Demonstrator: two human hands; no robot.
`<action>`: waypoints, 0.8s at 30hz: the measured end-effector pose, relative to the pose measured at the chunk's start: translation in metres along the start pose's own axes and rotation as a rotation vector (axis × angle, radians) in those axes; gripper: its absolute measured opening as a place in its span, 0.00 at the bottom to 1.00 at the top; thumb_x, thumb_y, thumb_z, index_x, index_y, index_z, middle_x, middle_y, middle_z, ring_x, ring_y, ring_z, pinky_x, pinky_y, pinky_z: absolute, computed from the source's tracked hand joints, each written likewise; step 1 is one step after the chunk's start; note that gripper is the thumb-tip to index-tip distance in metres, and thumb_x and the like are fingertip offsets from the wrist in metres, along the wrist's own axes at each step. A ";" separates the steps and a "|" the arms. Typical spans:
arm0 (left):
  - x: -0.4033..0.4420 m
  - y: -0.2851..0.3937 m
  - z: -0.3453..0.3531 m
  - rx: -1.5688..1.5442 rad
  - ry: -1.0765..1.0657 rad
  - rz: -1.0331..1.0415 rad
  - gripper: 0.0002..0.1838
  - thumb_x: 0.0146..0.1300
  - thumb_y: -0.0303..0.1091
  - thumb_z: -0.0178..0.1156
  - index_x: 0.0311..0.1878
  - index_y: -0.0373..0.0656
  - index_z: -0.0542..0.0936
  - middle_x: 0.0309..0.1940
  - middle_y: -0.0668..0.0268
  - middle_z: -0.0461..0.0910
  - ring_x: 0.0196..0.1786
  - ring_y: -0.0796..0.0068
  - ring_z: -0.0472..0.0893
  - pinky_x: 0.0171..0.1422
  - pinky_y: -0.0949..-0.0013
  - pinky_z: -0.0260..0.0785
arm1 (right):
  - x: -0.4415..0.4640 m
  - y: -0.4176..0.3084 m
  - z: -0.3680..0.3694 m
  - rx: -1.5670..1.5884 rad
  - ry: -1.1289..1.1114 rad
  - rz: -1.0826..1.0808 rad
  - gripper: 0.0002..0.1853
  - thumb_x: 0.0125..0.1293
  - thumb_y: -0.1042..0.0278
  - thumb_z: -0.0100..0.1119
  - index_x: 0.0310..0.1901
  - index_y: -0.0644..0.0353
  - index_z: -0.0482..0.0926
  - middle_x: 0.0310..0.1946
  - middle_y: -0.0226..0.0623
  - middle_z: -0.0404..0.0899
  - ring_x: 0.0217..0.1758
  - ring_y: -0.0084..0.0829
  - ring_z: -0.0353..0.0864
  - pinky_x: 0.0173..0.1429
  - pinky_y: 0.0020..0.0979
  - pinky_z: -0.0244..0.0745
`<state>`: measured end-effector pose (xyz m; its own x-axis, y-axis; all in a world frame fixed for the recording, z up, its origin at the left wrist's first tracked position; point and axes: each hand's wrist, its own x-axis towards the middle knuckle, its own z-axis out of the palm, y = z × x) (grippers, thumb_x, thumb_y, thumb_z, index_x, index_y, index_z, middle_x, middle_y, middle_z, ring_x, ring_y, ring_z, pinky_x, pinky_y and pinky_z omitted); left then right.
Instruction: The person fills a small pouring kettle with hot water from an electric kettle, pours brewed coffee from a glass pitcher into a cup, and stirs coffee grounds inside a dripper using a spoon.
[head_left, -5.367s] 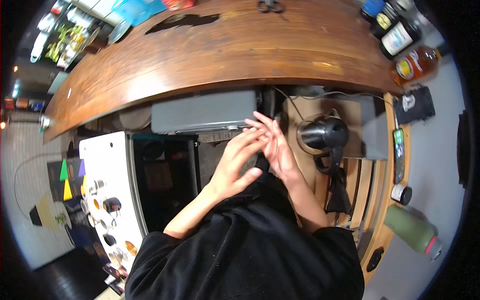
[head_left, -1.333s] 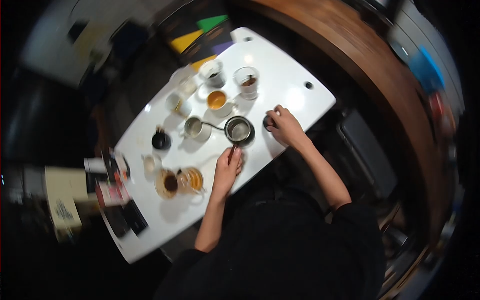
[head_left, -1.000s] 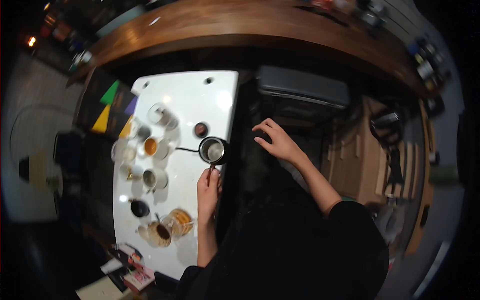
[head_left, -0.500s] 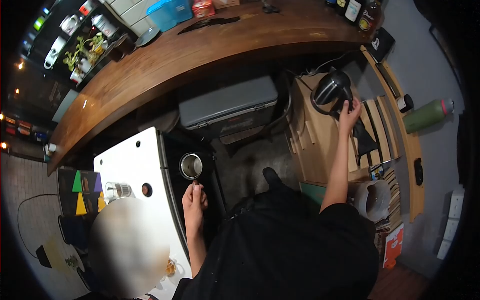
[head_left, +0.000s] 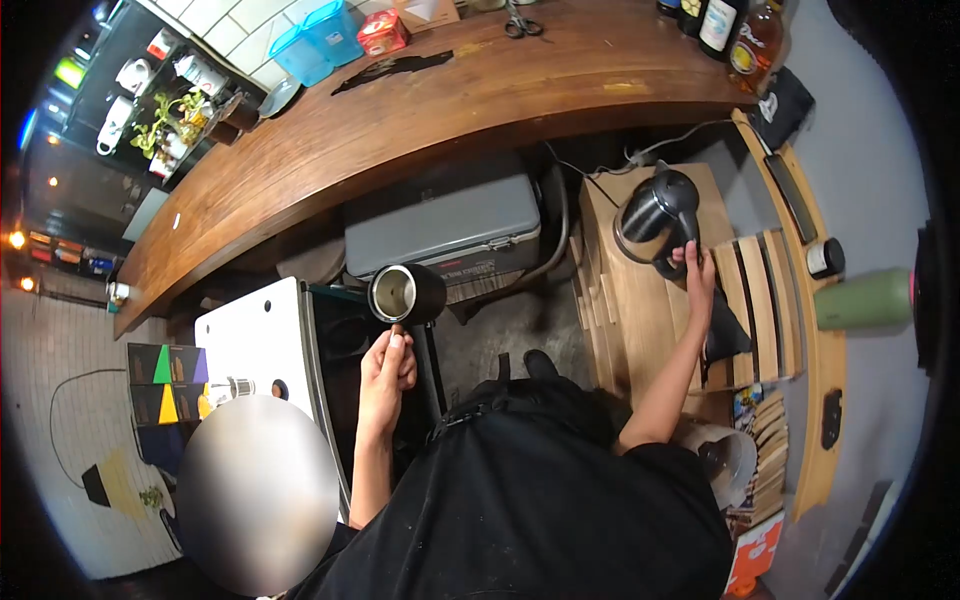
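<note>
My left hand [head_left: 386, 375] is wrapped round the handle of a dark metal pot [head_left: 407, 294], held upright over the gap between the white table [head_left: 262, 340] and the wooden shelf unit. Light metal shows inside the pot. On the right, my right hand [head_left: 694, 273] is closed on the handle of a black and steel kettle [head_left: 653, 215]. The kettle leans to the left above the pale wooden box top [head_left: 640, 290]. Whether its base touches the wood I cannot tell.
A long wooden counter [head_left: 400, 130] curves across the top, with scissors [head_left: 520, 24] and bottles [head_left: 718, 26] on it. Under it sits a grey cooler box [head_left: 440, 225]. A green flask [head_left: 865, 300] is at the right. A blurred patch covers part of the white table.
My left hand has brought the pot away from the white table, over the gap. My right hand, earlier at the table and then apart in the air, has taken hold of the kettle's handle.
</note>
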<state>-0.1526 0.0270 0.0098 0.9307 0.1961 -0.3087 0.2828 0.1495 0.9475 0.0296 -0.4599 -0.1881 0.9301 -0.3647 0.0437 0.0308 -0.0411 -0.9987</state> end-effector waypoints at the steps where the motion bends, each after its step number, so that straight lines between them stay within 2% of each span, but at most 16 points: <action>1: 0.002 0.000 0.003 -0.013 -0.001 -0.002 0.15 0.82 0.45 0.53 0.46 0.42 0.75 0.24 0.79 0.60 0.24 0.89 0.56 0.27 0.78 0.47 | 0.003 0.000 0.001 -0.132 -0.017 0.019 0.23 0.76 0.47 0.61 0.44 0.65 0.83 0.37 0.33 0.85 0.41 0.24 0.82 0.51 0.28 0.75; 2: 0.003 0.000 0.005 -0.026 -0.002 -0.004 0.15 0.82 0.45 0.53 0.46 0.41 0.75 0.24 0.79 0.59 0.24 0.89 0.55 0.27 0.78 0.47 | 0.004 0.002 0.004 -0.265 -0.034 0.036 0.23 0.74 0.46 0.65 0.43 0.65 0.83 0.35 0.32 0.84 0.39 0.24 0.81 0.47 0.28 0.75; 3: 0.003 0.001 0.008 -0.024 0.001 -0.016 0.15 0.83 0.45 0.52 0.46 0.41 0.75 0.25 0.79 0.59 0.24 0.89 0.55 0.27 0.78 0.46 | 0.005 0.001 0.013 -0.206 0.047 0.012 0.21 0.69 0.49 0.72 0.37 0.63 0.82 0.29 0.29 0.82 0.31 0.21 0.78 0.38 0.28 0.72; 4: 0.003 0.000 0.009 -0.039 -0.005 -0.018 0.15 0.83 0.44 0.52 0.46 0.41 0.75 0.25 0.79 0.59 0.24 0.89 0.55 0.27 0.78 0.47 | 0.007 -0.004 0.016 -0.199 0.029 0.004 0.21 0.69 0.49 0.72 0.37 0.63 0.82 0.29 0.29 0.82 0.31 0.21 0.78 0.38 0.28 0.72; 7: 0.001 -0.002 0.011 -0.039 0.038 -0.020 0.15 0.82 0.44 0.53 0.46 0.41 0.75 0.25 0.79 0.59 0.25 0.89 0.56 0.27 0.78 0.48 | 0.013 -0.006 0.017 -0.158 0.050 0.062 0.17 0.65 0.56 0.75 0.29 0.61 0.83 0.21 0.25 0.77 0.23 0.19 0.74 0.30 0.26 0.66; 10: -0.003 -0.005 0.008 -0.052 0.052 -0.021 0.14 0.82 0.44 0.53 0.46 0.42 0.75 0.25 0.79 0.60 0.25 0.89 0.56 0.27 0.78 0.48 | 0.019 0.017 0.017 -0.170 0.139 0.053 0.15 0.65 0.58 0.75 0.30 0.61 0.83 0.20 0.25 0.76 0.22 0.19 0.73 0.28 0.27 0.65; 11: -0.004 -0.006 0.009 -0.065 0.067 -0.030 0.14 0.82 0.44 0.53 0.46 0.42 0.75 0.25 0.79 0.60 0.25 0.89 0.56 0.27 0.78 0.48 | 0.021 0.024 0.019 -0.132 0.185 0.048 0.15 0.64 0.61 0.76 0.31 0.62 0.81 0.20 0.27 0.75 0.20 0.20 0.70 0.25 0.27 0.61; 15: -0.008 -0.011 0.003 -0.086 0.094 -0.041 0.13 0.82 0.43 0.53 0.46 0.42 0.76 0.26 0.79 0.61 0.25 0.88 0.58 0.27 0.79 0.49 | 0.021 0.028 0.031 -0.120 0.304 -0.065 0.14 0.63 0.62 0.76 0.33 0.64 0.82 0.20 0.26 0.74 0.20 0.18 0.68 0.25 0.26 0.60; 22: -0.016 -0.008 -0.002 -0.062 0.122 -0.045 0.13 0.82 0.43 0.53 0.45 0.43 0.75 0.25 0.80 0.59 0.24 0.89 0.56 0.27 0.78 0.47 | 0.016 0.021 0.035 -0.046 0.319 -0.108 0.12 0.66 0.64 0.73 0.32 0.63 0.83 0.20 0.20 0.69 0.20 0.15 0.61 0.24 0.25 0.52; 24: -0.016 -0.007 -0.005 -0.060 0.125 -0.059 0.13 0.82 0.43 0.53 0.45 0.43 0.75 0.24 0.80 0.59 0.24 0.89 0.55 0.27 0.78 0.47 | 0.017 0.027 0.027 -0.091 0.281 -0.068 0.13 0.65 0.64 0.74 0.38 0.68 0.86 0.24 0.24 0.76 0.22 0.17 0.67 0.25 0.25 0.59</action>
<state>-0.1709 0.0274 0.0081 0.8759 0.3034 -0.3752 0.3182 0.2212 0.9218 0.0563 -0.4425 -0.2151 0.7887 -0.6013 0.1285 0.0445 -0.1525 -0.9873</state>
